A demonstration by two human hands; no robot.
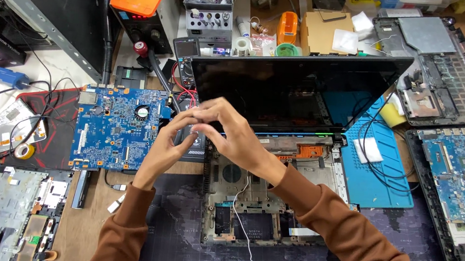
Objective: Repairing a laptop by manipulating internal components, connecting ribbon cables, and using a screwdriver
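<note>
My left hand [166, 146] and my right hand [226, 131] meet in front of me, fingertips pinched together over the left hinge corner of a stripped laptop base [247, 207]. Whatever sits between the fingers is too small to make out. The laptop's dark screen [288, 90] stands open behind the hands. A thin white wire [241, 223] runs down from under my right wrist across the bare base. A blue motherboard [114, 129] lies flat just left of my left hand.
A blue repair mat [377, 174] lies right of the laptop. Two more dismantled laptops [458, 171] fill the right side, another chassis [10, 216] the bottom left. A power supply with an orange box on top [137, 5], a multimeter [185, 56] and tool clutter line the back.
</note>
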